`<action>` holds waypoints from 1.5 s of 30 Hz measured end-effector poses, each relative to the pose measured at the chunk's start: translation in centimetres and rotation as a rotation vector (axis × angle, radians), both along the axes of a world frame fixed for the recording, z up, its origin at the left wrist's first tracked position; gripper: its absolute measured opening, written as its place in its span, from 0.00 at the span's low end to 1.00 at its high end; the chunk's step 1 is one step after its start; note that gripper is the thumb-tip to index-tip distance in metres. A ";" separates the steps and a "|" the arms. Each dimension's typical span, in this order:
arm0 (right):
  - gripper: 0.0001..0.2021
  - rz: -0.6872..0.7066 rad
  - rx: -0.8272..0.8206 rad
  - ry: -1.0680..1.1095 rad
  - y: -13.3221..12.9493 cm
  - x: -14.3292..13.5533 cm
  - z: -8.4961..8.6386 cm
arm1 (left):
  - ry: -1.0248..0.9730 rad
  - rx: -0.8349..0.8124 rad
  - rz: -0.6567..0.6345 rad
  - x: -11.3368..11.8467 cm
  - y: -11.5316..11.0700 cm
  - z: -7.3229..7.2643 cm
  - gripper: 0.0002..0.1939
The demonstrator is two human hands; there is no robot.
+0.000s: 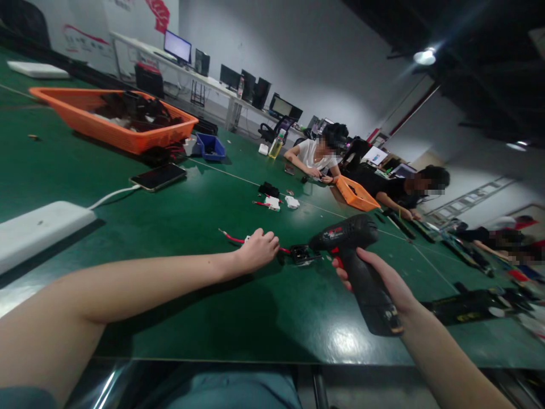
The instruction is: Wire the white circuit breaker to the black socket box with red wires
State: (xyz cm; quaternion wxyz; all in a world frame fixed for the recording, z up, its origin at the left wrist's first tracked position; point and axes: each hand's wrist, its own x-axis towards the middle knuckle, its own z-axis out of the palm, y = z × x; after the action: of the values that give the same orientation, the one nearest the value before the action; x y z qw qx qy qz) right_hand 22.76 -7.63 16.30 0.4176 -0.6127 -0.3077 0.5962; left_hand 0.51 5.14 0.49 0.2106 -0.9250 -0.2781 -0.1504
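My right hand (383,272) grips a black cordless drill (351,247) with red accents by its handle. The drill's nose points left, at a small black plastic part (301,254) on the green table; whether the tip touches it I cannot tell. A red wire (232,238) with a bare end runs beneath my left hand (258,250) and comes out toward the black part. My left hand is closed over the wire, its fingers curled. Beyond lie a white connector piece (272,203), another white piece (292,201) and a dark piece (269,189).
An orange basket (140,139) of black parts stands at the back left, beside a blue bin (210,147). A phone (159,176) is cabled to a white power strip (42,230). Across the table, people work near another orange basket (357,194); a bottle (276,145) stands there.
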 end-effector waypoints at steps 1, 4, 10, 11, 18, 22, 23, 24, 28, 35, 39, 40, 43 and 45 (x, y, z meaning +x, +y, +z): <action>0.15 0.001 0.007 -0.008 0.0 0.0 0.0 | 0.010 0.002 0.001 0.0 0.0 0.1 0.08; 0.13 0.019 0.021 -0.024 -0.1 0.0 0.0 | 0.034 0.002 -0.003 -0.1 -0.1 0.4 0.08; 0.16 0.048 0.010 -0.036 -0.2 0.0 0.0 | 0.045 0.006 -0.014 -0.2 -0.1 0.4 0.08; 0.16 0.054 0.014 -0.039 -0.2 0.0 0.0 | 0.046 0.008 -0.014 -0.2 0.0 0.3 0.08; 0.17 0.072 0.025 -0.031 -0.4 0.1 -0.1 | 0.046 0.009 -0.001 -0.2 0.2 0.0 0.08; 0.16 0.088 0.056 -0.012 -0.3 0.4 -0.5 | 0.031 0.005 -0.005 -0.1 0.3 -0.1 0.08; 0.16 0.093 0.066 -0.013 -0.3 0.5 -0.7 | 0.026 0.006 -0.007 -0.1 0.3 -0.1 0.08; 0.16 0.096 0.073 -0.015 -0.3 0.6 -0.8 | 0.022 0.006 -0.009 -0.1 0.3 -0.1 0.08; 0.17 0.105 0.071 -0.014 -0.3 0.9 -1.0 | 0.008 0.006 -0.009 0.0 0.3 -0.1 0.09; 0.17 0.076 0.031 -0.017 -0.8 0.7 -0.7 | 0.006 0.005 0.003 -0.1 0.1 0.3 0.10; 0.17 0.049 0.030 -0.014 -1.0 0.6 -0.6 | 0.005 0.004 0.000 -0.1 0.0 0.3 0.09; 0.16 0.045 0.029 -0.011 -1.0 0.6 -0.6 | 0.004 0.003 0.000 -0.1 0.1 0.3 0.09; 0.16 0.043 0.041 -0.001 -1.3 0.6 -0.7 | 0.000 0.000 -0.001 -0.1 0.2 0.1 0.09; 0.16 0.056 0.052 0.011 -1.4 0.6 -0.7 | -0.003 -0.001 0.000 0.0 0.2 0.1 0.08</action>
State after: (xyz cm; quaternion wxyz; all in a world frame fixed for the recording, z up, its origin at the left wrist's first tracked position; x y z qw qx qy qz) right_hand 23.40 -9.01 15.58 0.4181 -0.5894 -0.3381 0.6028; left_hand 0.46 5.33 0.58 0.2096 -0.9249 -0.2787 -0.1516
